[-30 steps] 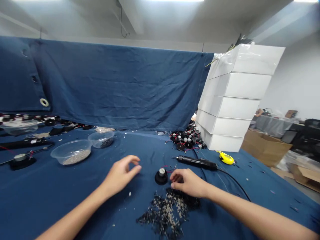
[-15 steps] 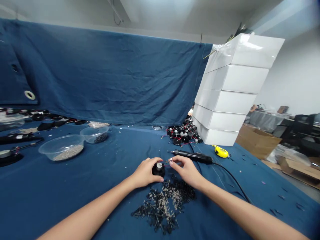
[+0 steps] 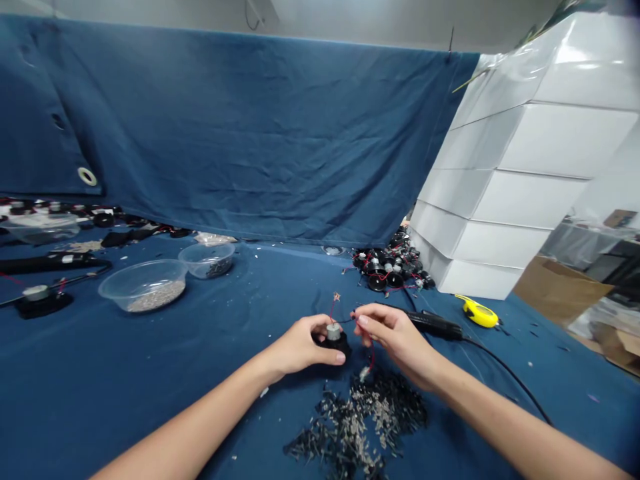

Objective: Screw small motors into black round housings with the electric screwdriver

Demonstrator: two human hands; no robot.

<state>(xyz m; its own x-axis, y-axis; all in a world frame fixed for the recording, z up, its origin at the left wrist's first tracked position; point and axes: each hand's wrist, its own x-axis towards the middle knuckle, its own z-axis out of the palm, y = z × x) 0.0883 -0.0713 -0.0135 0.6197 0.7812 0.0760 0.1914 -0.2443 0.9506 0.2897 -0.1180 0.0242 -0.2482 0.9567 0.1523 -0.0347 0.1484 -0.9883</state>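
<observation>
My left hand (image 3: 303, 348) is closed round a small silver motor on a round black base (image 3: 333, 332), keeping it on the blue cloth. A thin red wire (image 3: 332, 309) stands up from the motor, its tip frayed or knotted. To the right of it, my right hand (image 3: 387, 331) pinches a dark wire that runs toward the motor. Below those fingers dangles a red wire (image 3: 372, 357) ending in a small white connector (image 3: 365, 375). Just in front of both hands lies a heap of small black and silver screws (image 3: 367, 413).
Behind my right hand lies a black electric screwdriver (image 3: 436, 325) with a cord. A yellow tool (image 3: 479, 312), stacked white boxes (image 3: 510, 240) and piled motors (image 3: 383, 267) are at right. Clear bowls (image 3: 143, 277) of small parts and another motor (image 3: 37, 293) stand left.
The view has turned and dropped slightly. My right hand has come away from the motor's top, the red wire now stands free, and a connector lead hangs below my right fingers.
</observation>
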